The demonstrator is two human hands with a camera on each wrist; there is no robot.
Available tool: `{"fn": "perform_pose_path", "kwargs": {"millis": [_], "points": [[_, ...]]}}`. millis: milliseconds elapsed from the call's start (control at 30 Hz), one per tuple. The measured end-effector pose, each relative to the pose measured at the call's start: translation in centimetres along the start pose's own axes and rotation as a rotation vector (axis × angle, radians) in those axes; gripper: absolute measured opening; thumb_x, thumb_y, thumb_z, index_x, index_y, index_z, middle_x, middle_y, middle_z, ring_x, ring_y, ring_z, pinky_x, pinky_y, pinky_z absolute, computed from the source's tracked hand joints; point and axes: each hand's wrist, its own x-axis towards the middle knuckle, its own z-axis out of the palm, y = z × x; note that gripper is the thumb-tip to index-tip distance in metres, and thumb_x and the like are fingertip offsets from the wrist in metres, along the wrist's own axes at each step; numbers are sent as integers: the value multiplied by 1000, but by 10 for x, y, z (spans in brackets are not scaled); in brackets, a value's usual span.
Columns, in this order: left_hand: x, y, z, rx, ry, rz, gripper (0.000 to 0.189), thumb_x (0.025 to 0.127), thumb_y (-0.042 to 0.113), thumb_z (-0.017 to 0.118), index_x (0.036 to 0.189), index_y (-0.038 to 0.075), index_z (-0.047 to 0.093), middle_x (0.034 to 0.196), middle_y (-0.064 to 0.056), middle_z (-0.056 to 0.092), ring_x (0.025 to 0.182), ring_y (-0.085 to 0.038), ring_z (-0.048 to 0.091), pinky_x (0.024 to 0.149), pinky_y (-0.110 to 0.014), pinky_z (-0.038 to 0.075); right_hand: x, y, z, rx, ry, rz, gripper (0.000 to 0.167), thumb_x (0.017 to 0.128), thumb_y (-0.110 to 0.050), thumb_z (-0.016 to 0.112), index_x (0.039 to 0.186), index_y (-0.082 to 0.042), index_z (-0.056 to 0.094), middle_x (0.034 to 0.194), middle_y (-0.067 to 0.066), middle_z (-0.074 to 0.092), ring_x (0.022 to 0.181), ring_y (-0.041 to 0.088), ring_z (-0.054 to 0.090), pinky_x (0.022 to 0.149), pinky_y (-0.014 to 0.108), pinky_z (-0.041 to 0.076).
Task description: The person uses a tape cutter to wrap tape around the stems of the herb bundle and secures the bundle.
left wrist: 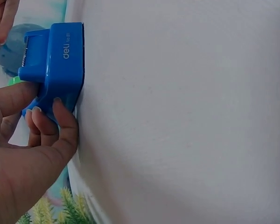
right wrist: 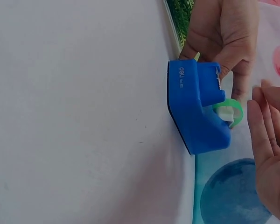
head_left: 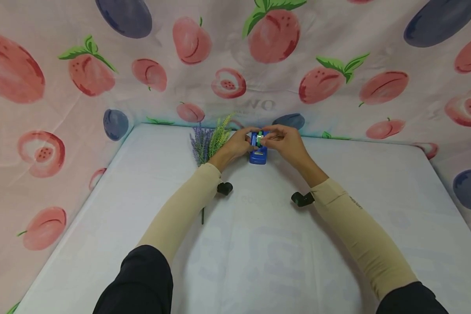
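Observation:
A blue tape dispenser (head_left: pixel 257 156) marked "deli" stands on the white table at its far edge. A small bright green tape roll (right wrist: pixel 236 112) with a white core sits in its slot, behind the toothed cutter. My left hand (left wrist: pixel 32 149) holds the dispenser's side, thumb up by the slot and the other fingers curled against the blue body. Close by the roll on the other side is my right hand (right wrist: pixel 275 135). Its fingers are extended and lightly bent, the tips near the green ring with nothing visible between them.
Artificial purple flowers (head_left: pixel 201 141) and yellow-green sprigs (head_left: pixel 219 135) lie left of the dispenser, their stem reaching toward me under the left forearm. Black wrist cameras (head_left: pixel 302 199) hang at both wrists. A fruit-print curtain (head_left: pixel 227 52) rises behind the white table (head_left: pixel 259 244).

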Motion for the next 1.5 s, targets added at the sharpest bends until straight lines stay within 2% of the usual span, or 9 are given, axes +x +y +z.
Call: {"fn": "perform_pose_path", "kwargs": {"millis": [167, 267, 400, 567, 733, 1033, 1167, 1367, 1500], "points": [[1, -4, -1, -44, -8, 26, 64, 93, -5, 69, 149, 21, 52, 85, -8, 47, 67, -17, 41, 62, -30, 41, -3, -2, 1, 17, -19, 77, 38, 91, -13, 77, 127, -3, 67, 126, 18, 65, 94, 21, 72, 84, 31, 54], [2, -6, 0, -58, -4, 47, 65, 92, -6, 69, 149, 22, 53, 89, -9, 48, 70, -18, 42, 64, -30, 41, -5, -3, 2, 43, -49, 151, 37, 91, -14, 78, 123, 0, 66, 129, 18, 63, 96, 21, 70, 90, 40, 52], [2, -8, 0, -46, 10, 71, 64, 91, -6, 70, 146, 22, 55, 90, -10, 49, 74, -18, 43, 65, -31, 39, -6, -3, 2, 93, -79, 234, 35, 90, -12, 78, 120, 3, 66, 120, 14, 66, 96, 18, 68, 94, 42, 53], [1, -8, 0, -32, 10, 80, 63, 91, -5, 71, 145, 22, 57, 90, -11, 49, 73, -19, 42, 65, -31, 37, -6, -3, 0, 202, -115, 325, 32, 91, -7, 76, 117, 9, 66, 101, 7, 70, 91, 14, 69, 88, 31, 57], [1, -8, 0, -24, 8, 80, 62, 91, -3, 71, 145, 23, 57, 89, -10, 48, 71, -19, 41, 64, -32, 36, -7, -3, -2, 197, -125, 337, 30, 92, -7, 75, 117, 8, 69, 94, 2, 74, 86, 11, 70, 81, 27, 58], [0, -6, -1, -9, 9, 97, 62, 90, -5, 72, 145, 20, 57, 87, -10, 48, 70, -18, 41, 63, -30, 36, -10, -2, 2, 271, -93, 351, 32, 94, -5, 71, 122, 11, 67, 87, 1, 77, 83, 12, 75, 94, 44, 54], [1, -7, -1, 1, 8, 97, 61, 90, -4, 72, 145, 20, 57, 87, -10, 48, 69, -18, 41, 62, -30, 36, -12, -4, 4, 273, -93, 360, 32, 95, -3, 70, 123, 12, 66, 88, 1, 76, 82, 11, 75, 96, 45, 52], [3, -9, -2, 22, -4, 100, 61, 91, -2, 73, 146, 19, 56, 87, -11, 49, 66, -17, 41, 60, -30, 37, -16, -7, 5, 278, -90, 380, 32, 95, -4, 69, 124, 11, 66, 96, 5, 77, 86, 13, 75, 93, 39, 55], [2, -8, -3, 20, -8, 101, 61, 92, -2, 72, 146, 18, 55, 85, -10, 49, 65, -17, 40, 60, -29, 37, -19, -7, 6, 274, -86, 382, 34, 95, -6, 70, 126, 9, 65, 99, 7, 77, 86, 12, 75, 96, 41, 53]]}}
